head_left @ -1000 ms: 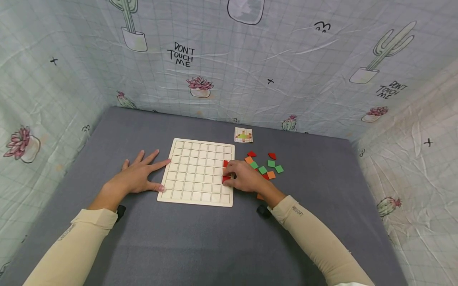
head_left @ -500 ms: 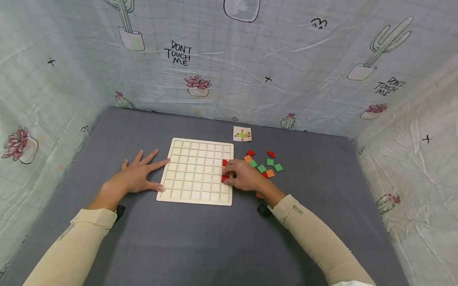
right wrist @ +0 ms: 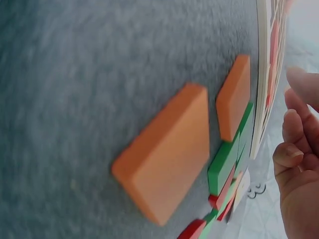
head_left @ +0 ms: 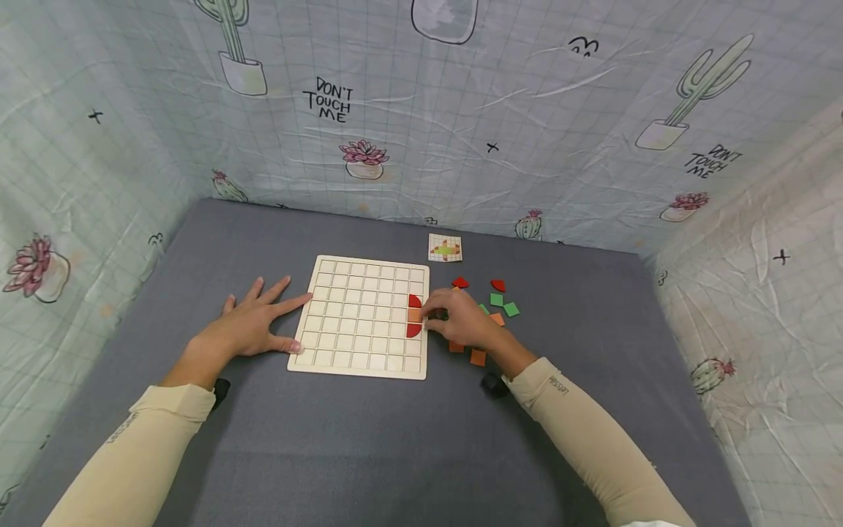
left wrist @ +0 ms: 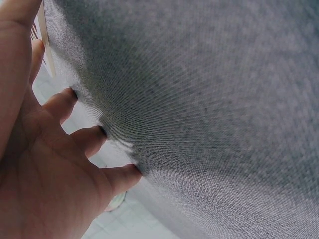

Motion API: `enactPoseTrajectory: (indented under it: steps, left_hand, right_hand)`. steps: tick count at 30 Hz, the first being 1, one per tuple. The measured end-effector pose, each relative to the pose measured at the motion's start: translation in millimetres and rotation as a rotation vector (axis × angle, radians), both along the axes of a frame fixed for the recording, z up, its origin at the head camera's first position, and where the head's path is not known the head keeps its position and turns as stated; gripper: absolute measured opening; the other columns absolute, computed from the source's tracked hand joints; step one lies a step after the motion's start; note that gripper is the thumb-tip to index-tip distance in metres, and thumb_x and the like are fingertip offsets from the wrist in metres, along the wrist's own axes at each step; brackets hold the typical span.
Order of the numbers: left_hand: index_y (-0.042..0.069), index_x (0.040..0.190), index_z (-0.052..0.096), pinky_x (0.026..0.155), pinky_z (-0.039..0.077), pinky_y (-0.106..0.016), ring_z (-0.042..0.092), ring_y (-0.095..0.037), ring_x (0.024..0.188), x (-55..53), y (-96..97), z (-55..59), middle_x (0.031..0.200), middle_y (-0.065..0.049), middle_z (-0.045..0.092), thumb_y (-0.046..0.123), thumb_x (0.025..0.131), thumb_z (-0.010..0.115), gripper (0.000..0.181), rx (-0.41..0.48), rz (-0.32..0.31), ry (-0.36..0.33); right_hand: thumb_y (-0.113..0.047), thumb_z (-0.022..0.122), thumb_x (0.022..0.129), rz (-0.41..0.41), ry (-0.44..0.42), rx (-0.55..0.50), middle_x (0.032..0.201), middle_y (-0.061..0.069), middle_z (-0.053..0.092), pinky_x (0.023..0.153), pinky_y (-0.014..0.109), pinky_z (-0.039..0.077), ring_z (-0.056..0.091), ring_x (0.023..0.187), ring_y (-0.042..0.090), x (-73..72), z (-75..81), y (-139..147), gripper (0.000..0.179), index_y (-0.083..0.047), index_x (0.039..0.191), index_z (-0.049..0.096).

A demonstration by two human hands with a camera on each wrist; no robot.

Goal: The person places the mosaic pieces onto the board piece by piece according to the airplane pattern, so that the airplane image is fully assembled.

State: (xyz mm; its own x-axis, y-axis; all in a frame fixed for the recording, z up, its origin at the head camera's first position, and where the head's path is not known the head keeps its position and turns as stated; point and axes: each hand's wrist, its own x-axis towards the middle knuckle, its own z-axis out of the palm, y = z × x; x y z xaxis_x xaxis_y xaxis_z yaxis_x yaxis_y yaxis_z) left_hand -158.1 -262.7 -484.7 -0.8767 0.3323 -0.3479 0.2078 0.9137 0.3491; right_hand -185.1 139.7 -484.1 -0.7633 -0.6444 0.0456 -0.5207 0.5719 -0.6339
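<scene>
A pale wooden grid board (head_left: 356, 315) lies on the grey table. Along its right side, a column holds a red rounded piece (head_left: 414, 301), an orange square tile (head_left: 414, 315) and a second red rounded piece (head_left: 413, 330). My left hand (head_left: 253, 322) spreads its fingers at the board's left edge, thumb and index finger touching the rim; in the left wrist view, other fingertips (left wrist: 132, 172) rest on the cloth. Beside the orange tile, at the right rim, is my right hand (head_left: 461, 318), its fingers loosely bent with nothing visible between them.
Loose tiles lie right of the board, partly hidden by my right hand: several green squares (head_left: 497, 299), orange squares (head_left: 478, 357) and red rounded pieces (head_left: 498, 285). A small pattern card (head_left: 445, 248) lies behind them. Printed fabric (head_left: 395, 110) walls the table's back and sides.
My right hand has drawn slightly right, off the board's right column, uncovering the orange tile between the two red pieces. The left hand has stayed in place.
</scene>
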Motion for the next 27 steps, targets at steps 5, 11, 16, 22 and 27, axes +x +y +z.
enactPoseTrajectory:
  steps: [5, 11, 16, 22, 27]
  left_hand:
    - [0.036, 0.166, 0.026, 0.112, 0.006, -0.087, -0.001, -0.060, 0.157, -0.4, 0.5, -1.2, 0.177, -0.017, 0.004, 0.075, 0.078, 0.073, 0.107, -0.006, 0.007, -0.007]
    - [0.036, 0.166, 0.026, 0.112, 0.006, -0.087, -0.002, -0.060, 0.157, -0.6, 0.7, -1.6, 0.177, -0.017, 0.004, 0.075, 0.078, 0.073, 0.107, -0.005, 0.009, -0.007]
    - [0.036, 0.166, 0.026, 0.112, 0.006, -0.087, -0.002, -0.060, 0.157, -1.1, 1.2, -1.3, 0.177, -0.017, 0.004, 0.074, 0.078, 0.073, 0.107, -0.003, 0.009, -0.009]
    - [0.036, 0.166, 0.026, 0.112, 0.006, -0.087, -0.003, -0.060, 0.157, -1.2, 0.3, -1.4, 0.177, -0.017, 0.004, 0.075, 0.079, 0.072, 0.107, -0.005, 0.005, -0.007]
    - [0.035, 0.166, 0.026, 0.112, 0.006, -0.087, -0.003, -0.060, 0.157, -0.3, -0.3, 0.4, 0.177, -0.018, 0.004, 0.074, 0.079, 0.073, 0.106, 0.005, 0.000, -0.008]
  right_hand:
    - [0.000, 0.076, 0.092, -0.022, 0.020, -0.034, 0.104, 0.011, 0.075, 0.084, 0.049, 0.058, 0.066, 0.094, 0.026, -2.9, 1.1, 7, 0.010, -0.002, 0.102, 0.079]
    - [0.000, 0.077, 0.091, -0.034, 0.051, -0.054, 0.102, 0.010, 0.076, 0.073, 0.035, 0.053, 0.062, 0.083, 0.018, -8.0, 2.3, 16, 0.009, -0.001, 0.100, 0.080]
    - [0.003, 0.078, 0.089, -0.044, 0.069, -0.088, 0.098, 0.011, 0.076, 0.070, 0.028, 0.047, 0.059, 0.078, 0.016, -11.4, 2.2, 24, 0.010, -0.001, 0.099, 0.080]
    - [0.003, 0.078, 0.089, -0.064, 0.055, -0.099, 0.097, 0.012, 0.076, 0.067, 0.028, 0.043, 0.054, 0.074, 0.016, -12.2, 4.5, 31, 0.010, 0.000, 0.098, 0.080]
    - [0.002, 0.078, 0.090, -0.086, 0.055, -0.097, 0.108, 0.018, 0.077, 0.065, 0.027, 0.045, 0.056, 0.075, 0.015, -12.5, 5.8, 39, 0.010, 0.001, 0.099, 0.080]
